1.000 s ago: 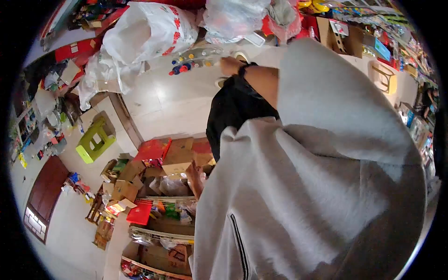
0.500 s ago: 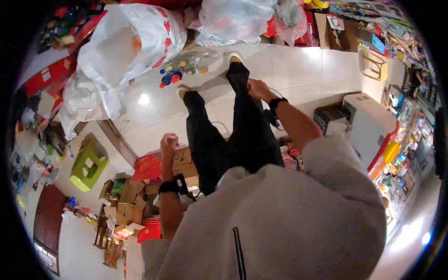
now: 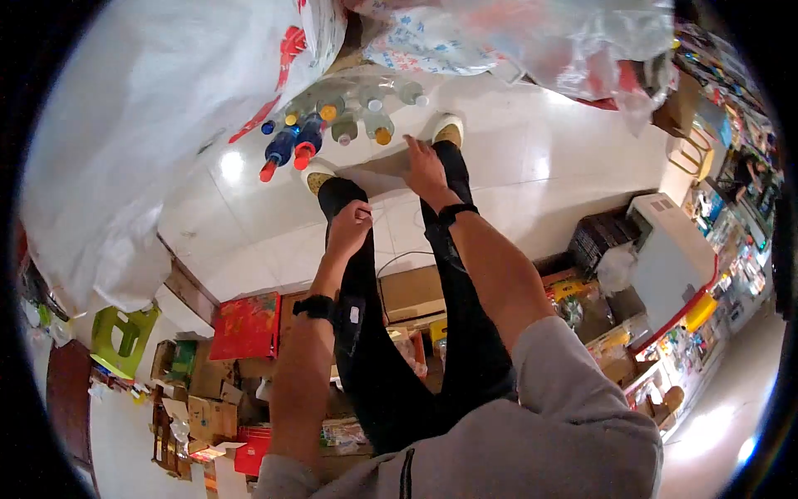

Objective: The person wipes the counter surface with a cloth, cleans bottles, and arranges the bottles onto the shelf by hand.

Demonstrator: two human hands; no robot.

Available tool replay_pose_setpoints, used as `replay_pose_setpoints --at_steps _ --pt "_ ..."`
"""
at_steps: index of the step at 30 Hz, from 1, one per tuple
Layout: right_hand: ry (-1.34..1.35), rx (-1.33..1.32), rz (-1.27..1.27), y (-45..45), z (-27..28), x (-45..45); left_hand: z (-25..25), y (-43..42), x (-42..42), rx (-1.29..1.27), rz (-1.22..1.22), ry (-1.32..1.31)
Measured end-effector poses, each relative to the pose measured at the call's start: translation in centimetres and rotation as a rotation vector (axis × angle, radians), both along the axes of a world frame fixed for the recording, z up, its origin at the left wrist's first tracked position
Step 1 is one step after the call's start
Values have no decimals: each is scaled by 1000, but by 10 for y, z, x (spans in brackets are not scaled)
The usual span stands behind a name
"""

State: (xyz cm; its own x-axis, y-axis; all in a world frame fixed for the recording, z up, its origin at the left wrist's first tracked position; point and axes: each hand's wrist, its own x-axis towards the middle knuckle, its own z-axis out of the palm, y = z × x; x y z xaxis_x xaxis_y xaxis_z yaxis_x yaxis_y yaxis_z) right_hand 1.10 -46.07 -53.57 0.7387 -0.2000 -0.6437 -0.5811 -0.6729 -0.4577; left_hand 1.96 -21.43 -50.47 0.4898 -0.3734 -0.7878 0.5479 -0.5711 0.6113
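My left hand (image 3: 350, 227) is curled into a loose fist over my left shin, with nothing visible in it. My right hand (image 3: 426, 170) reaches forward beside my right shin, fingers stretched out and holding nothing. Ahead of both hands, several plastic bottles lie on the tiled floor. Two are blue bottles (image 3: 308, 135) with red caps, pointing toward me. Nearest my right hand is a clear bottle (image 3: 379, 123) with an orange-yellow cap; a gap separates them. Another clear bottle (image 3: 409, 91) lies at the right end of the group.
A large white sack (image 3: 166, 108) fills the upper left. Clear plastic bags (image 3: 532, 41) bulge at the top. Behind me are cardboard boxes (image 3: 213, 416), a red box (image 3: 246, 326) and a green stool (image 3: 125, 339). A white cabinet (image 3: 672, 258) stands at right, by a black crate (image 3: 605, 237).
I have bent lower and closer to the bottles and sacks. My left hand has moved in over my shin, and my right hand has come forward from my leg with its fingers extended.
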Motion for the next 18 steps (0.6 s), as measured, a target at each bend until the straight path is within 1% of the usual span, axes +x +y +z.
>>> replay_pose_setpoints --at_steps 2,3,4,6,7,8,10,11,12,13,14,15,16,18 --pt "-21 11 24 3 -31 2 -35 3 -8 -65 -141 -4" --pt "-21 36 8 3 -43 2 -51 3 -13 -24 -179 -12" --pt "-20 59 -5 3 -53 2 -66 2 -17 -23 -184 -12" --pt "-12 58 17 2 -68 1 -92 -1 -27 82 -143 88" --pt "-28 80 23 2 -72 4 -101 -3 -29 130 -197 77" --pt "-48 102 31 1 -78 8 -110 -5 -30 130 -192 71" --pt "-58 110 26 0 -87 16 -119 -8 -35 118 -188 12" --pt "-134 113 48 1 -92 20 -124 -13 -40 127 -106 16" --pt "-211 118 68 1 -100 21 -128 -14 -44 137 -109 13" --pt "-307 101 78 1 -105 20 -131 -15 -47 94 -92 16" --pt "-313 108 75 4 -112 24 -134 -16 -48 50 -75 20" --pt "-338 111 19 6 -123 25 -137 -19 -47 40 -68 64" --pt "-361 113 -37 7 -131 26 -136 -19 -47 46 -70 62" --pt "-348 96 -36 6 -141 28 -134 -20 -50 173 -65 160"
